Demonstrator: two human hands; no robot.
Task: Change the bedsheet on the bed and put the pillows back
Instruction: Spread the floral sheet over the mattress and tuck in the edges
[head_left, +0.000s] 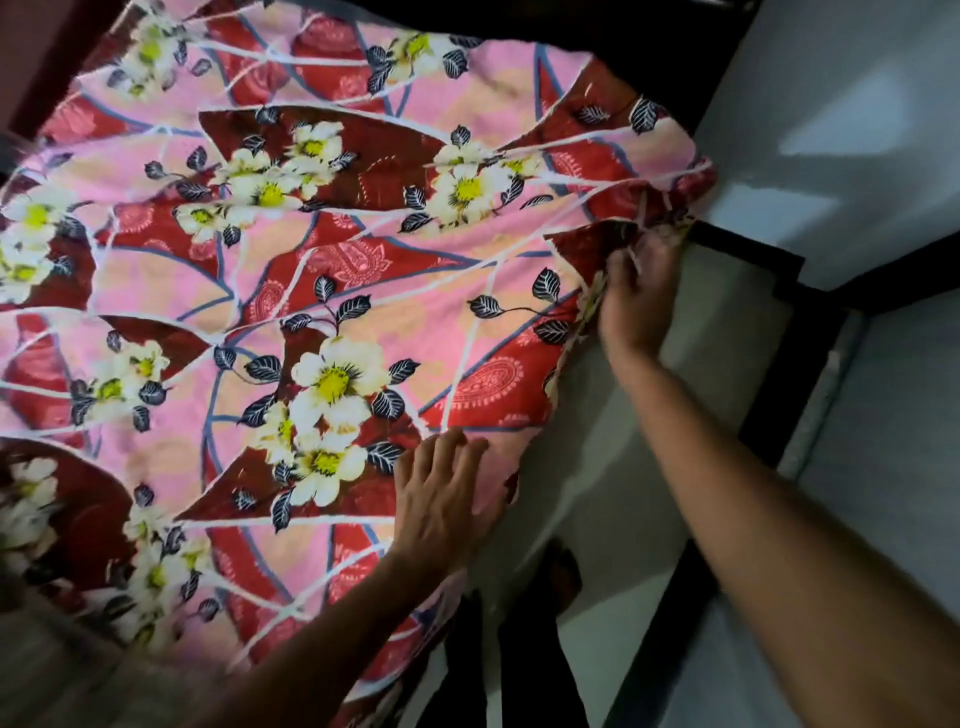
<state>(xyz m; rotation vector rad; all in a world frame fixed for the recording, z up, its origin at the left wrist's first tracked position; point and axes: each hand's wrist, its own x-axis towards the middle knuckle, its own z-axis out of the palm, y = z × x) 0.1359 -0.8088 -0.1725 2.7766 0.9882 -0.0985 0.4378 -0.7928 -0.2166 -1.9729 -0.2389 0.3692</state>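
Currently you are at the sheet-laying step, as I judge it. One floral sheet (311, 270) lies spread over the bed, reaching away to the left of both grips and beyond them, with its edge falling over the pale mattress side (587, 467) just below them. Your left grip (441, 499) is spread flat with straight fingers, pressing the sheet down close to that edge. Your right grip (636, 296), farther along the same edge, has its fingers curled round a bunched fold of the sheet, pinching it near what looks like the mattress corner. I cannot tell whether that fold is coming out or going under. The next move probably calls for the flat palm to anchor the cloth. The pinching grip should then draw the fold taut and work it down between the mattress and the dark frame (779, 364) to its right. Pull evenly, or wrinkles are likely to run back toward the left grip. By count: one sheet, two grips at work, one frame rail beside them, and no pillow in view, so that part seems yet to do.
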